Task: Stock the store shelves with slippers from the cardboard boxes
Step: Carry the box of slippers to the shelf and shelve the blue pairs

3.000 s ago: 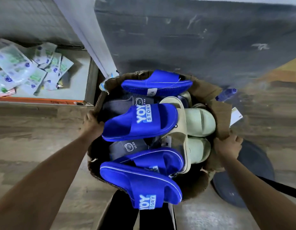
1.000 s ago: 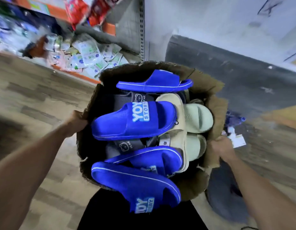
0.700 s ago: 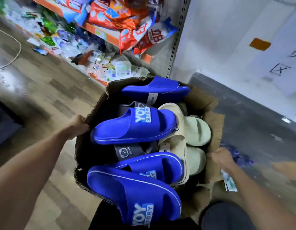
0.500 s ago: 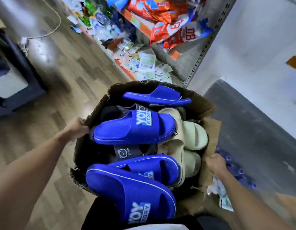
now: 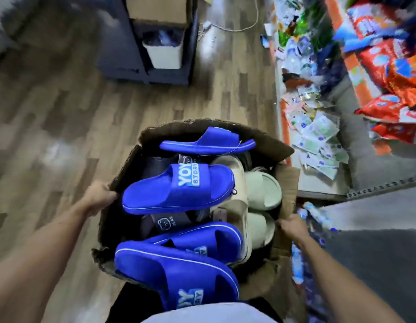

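Cardboard is gripped on both sides. The fingers of the left hand (image 5: 98, 197) are curled over the left rim of the box (image 5: 197, 123), with the tips hidden inside. Those of the right hand (image 5: 292, 227) are closed round the right flap.

The box appears to be carried clear of the wooden floor (image 5: 62, 113), close to the body and beside a shelf (image 5: 318, 141) of packets. It is filled to the brim with slippers. Blue ones (image 5: 176, 190) are piled on top, pale green ones (image 5: 262, 191) and a beige one (image 5: 236, 212) lie at the right, and dark grey ones (image 5: 172, 221) are underneath.

The load is judged light but bulky. The cardboard looks soft and ragged at the rim, so sagging or tearing is to be expected and support under the base is advised. The slippers are judged foam-like, springy and not fragile. The nearest blue one overhangs the rim and may slide off. Each is best taken by the strap.
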A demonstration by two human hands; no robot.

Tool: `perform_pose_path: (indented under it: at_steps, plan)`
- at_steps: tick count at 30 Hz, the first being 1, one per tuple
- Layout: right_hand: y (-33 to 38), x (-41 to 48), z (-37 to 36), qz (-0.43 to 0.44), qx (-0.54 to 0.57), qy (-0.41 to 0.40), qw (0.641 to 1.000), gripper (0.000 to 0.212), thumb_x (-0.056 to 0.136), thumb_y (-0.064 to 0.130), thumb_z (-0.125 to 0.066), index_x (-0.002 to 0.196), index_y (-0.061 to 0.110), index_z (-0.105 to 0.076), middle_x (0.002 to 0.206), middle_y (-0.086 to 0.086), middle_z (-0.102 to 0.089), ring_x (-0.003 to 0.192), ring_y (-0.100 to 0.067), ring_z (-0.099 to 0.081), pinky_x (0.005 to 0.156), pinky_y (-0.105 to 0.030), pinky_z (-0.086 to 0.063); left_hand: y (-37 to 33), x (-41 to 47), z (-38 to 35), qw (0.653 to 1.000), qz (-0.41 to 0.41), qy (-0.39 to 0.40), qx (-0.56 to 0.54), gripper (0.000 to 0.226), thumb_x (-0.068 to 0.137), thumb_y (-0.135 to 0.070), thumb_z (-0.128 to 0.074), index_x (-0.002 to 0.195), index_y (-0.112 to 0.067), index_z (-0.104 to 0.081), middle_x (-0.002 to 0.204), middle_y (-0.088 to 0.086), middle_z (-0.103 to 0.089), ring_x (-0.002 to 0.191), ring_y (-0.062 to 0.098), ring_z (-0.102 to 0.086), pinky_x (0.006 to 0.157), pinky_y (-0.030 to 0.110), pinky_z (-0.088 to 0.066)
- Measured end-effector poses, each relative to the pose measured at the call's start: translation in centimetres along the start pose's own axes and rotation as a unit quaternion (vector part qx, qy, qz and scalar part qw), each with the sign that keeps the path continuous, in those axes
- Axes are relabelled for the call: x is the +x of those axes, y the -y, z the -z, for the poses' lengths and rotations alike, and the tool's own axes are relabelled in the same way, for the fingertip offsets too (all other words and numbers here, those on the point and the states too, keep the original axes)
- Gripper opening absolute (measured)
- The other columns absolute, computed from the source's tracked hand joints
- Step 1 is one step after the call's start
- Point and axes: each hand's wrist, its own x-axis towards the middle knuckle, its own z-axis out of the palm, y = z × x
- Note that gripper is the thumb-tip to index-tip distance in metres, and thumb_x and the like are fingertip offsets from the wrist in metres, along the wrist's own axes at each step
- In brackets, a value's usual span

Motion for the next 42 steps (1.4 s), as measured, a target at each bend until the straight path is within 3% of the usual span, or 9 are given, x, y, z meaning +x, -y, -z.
perform_pose_path:
  at_steps: [2, 5, 11, 15, 20, 23, 30, 36, 42]
  plan:
    - [3.2, 1.2, -0.4, 0.027, -0.04, 0.023, 0.999, 0.025, 0.083, 0.012, -0.059, 0.089, -0.01, -0.068, 0.099, -0.03, -0.066, 0.099, -0.038, -0.063, 0.076, -0.036, -0.047, 2.2, -0.3, 1.2, 0.998, 0.045, -0.018, -0.038, 0.012, 0.073, 0.004, -0.058, 0.063, -0.003, -0.055, 0.06, 0.011, -0.052, 0.057, 0.024, -0.049, 0.051, 0.024, -0.042]
    - [8.2, 3.0, -1.1, 0.057, -0.079, 0.056, 0.994, 0.027, 0.083, 0.014, -0.061, 0.087, -0.012, -0.067, 0.085, -0.026, -0.065, 0.091, -0.032, -0.064, 0.066, -0.028, -0.037, 4.9, -0.1, 2.8, 0.991, 0.088, -0.04, -0.092, 0.023, 0.069, 0.002, -0.06, 0.051, -0.004, -0.046, 0.04, 0.005, -0.043, 0.043, 0.018, -0.043, 0.039, 0.02, -0.032]
    - [19.4, 4.8, -2.1, 0.111, -0.111, 0.073, 0.985, 0.025, 0.073, 0.02, -0.062, 0.06, 0.0, -0.056, 0.067, -0.014, -0.052, 0.07, -0.023, -0.051, 0.062, -0.027, -0.036, 8.6, 3.6, 6.3, 0.979, 0.158, -0.069, -0.112, 0.026, 0.075, 0.005, -0.056, 0.053, -0.003, -0.046, 0.062, 0.013, -0.047, 0.06, 0.021, -0.043, 0.054, 0.028, -0.033]
    - [27.4, 6.4, -3.3, 0.132, -0.141, 0.068, 0.979, 0.021, 0.079, 0.01, -0.061, 0.062, -0.001, -0.058, 0.07, -0.016, -0.056, 0.073, -0.024, -0.053, 0.065, -0.028, -0.039, 9.0, 7.7, 10.1, 0.975, 0.167, -0.066, -0.13, 0.032, 0.077, 0.008, -0.054, 0.05, -0.004, -0.042, 0.057, 0.01, -0.043, 0.055, 0.02, -0.04, 0.044, 0.024, -0.029]
    - [38.3, 7.7, -4.6, 0.174, -0.152, 0.07, 0.97, 0.018, 0.082, 0.009, -0.059, 0.066, 0.0, -0.059, 0.074, -0.015, -0.058, 0.076, -0.025, -0.054, 0.066, -0.026, -0.036, 8.6, 13.3, 16.9, 0.97, 0.19, -0.086, -0.129, 0.015, 0.072, -0.006, -0.061, 0.067, 0.008, -0.057, 0.066, 0.017, -0.052, 0.062, 0.024, -0.049, 0.051, 0.027, -0.036]
    - [44.9, 8.8, -5.2, 0.201, -0.15, 0.066, 0.966, 0.017, 0.082, 0.007, -0.058, 0.077, -0.008, -0.064, 0.078, -0.019, -0.062, 0.076, -0.024, -0.054, 0.065, -0.026, -0.037, 8.1, 16.6, 20.0, 0.962, 0.197, -0.109, -0.156, 0.027, 0.081, 0.0, -0.059, 0.056, 0.0, -0.049, 0.067, 0.014, -0.048, 0.058, 0.022, -0.042, 0.044, 0.026, -0.033]
    - [62.4, 13.8, -8.6, 0.251, -0.136, 0.085, 0.955, 0.015, 0.082, 0.007, -0.057, 0.084, -0.006, -0.065, 0.081, -0.015, -0.061, 0.077, -0.026, -0.057, 0.068, -0.031, -0.044, 8.5, 26.5, 27.4, 0.95, 0.209, -0.146, -0.183, 0.025, 0.083, -0.009, -0.063, 0.066, 0.008, -0.057, 0.068, 0.013, -0.05, 0.068, 0.02, -0.045, 0.06, 0.03, -0.034]
    - [77.0, 15.8, -11.8, 0.257, -0.145, 0.102, 0.95, 0.02, 0.083, 0.009, -0.058, 0.092, -0.007, -0.066, 0.086, -0.014, -0.061, 0.082, -0.026, -0.057, 0.078, -0.036, -0.049, 8.5, 34.3, 35.2, 0.937, 0.218, -0.159, -0.221, 0.023, 0.082, -0.004, -0.062, 0.059, -0.003, -0.056, 0.067, 0.009, -0.049, 0.055, 0.014, -0.042, 0.045, 0.025, -0.031]
    - [87.5, 15.0, -16.6, 0.235, -0.182, 0.128, 0.946, 0.014, 0.086, 0.012, -0.059, 0.092, 0.0, -0.062, 0.092, -0.012, -0.058, 0.083, -0.025, -0.052, 0.073, -0.029, -0.042, 11.1, 41.6, 43.1, 0.94, 0.244, -0.151, -0.186, 0.015, 0.08, 0.001, -0.059, 0.068, -0.007, -0.057, 0.069, 0.01, -0.051, 0.067, 0.021, -0.045, 0.044, 0.027, -0.035]
